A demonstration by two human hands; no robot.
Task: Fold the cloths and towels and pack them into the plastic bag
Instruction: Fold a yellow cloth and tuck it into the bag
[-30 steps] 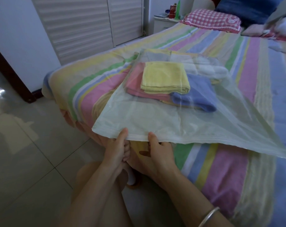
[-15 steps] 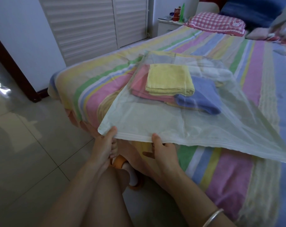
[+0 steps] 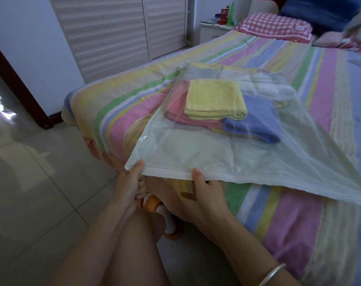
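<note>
Because the striped bed (image 3: pixel 299 213) ends right where the work is going on, anything that slips out of the mouth would likely drop to the tiled floor (image 3: pixel 31 182). The plastic bag (image 3: pixel 196 153) lies across the near corner of the bed, its mouth edge lifted slightly and hanging past the mattress toward the person. Inside, toward the far end, sits the folded load: white towels (image 3: pixel 268 87) at the back, a pink towel (image 3: pixel 177 104) under a yellow towel (image 3: pixel 214 98), and a blue towel (image 3: pixel 256 122) just beside them, touching.

Sealing looks like the step in hand, and the film is thin and slack. A hard tug could drag the bag off the bed, topple the stack and undo the folds. Trapped air may also balloon the bag and pop the strip open.

At the corner, the left grip (image 3: pixel 130 180) pinches the mouth strip, thumb on top. Near it, the right grip (image 3: pixel 206 188) pinches the same strip, thumb above and fingers below. If the two layers are not lined up between them, the seal could skip or pucker.
</note>
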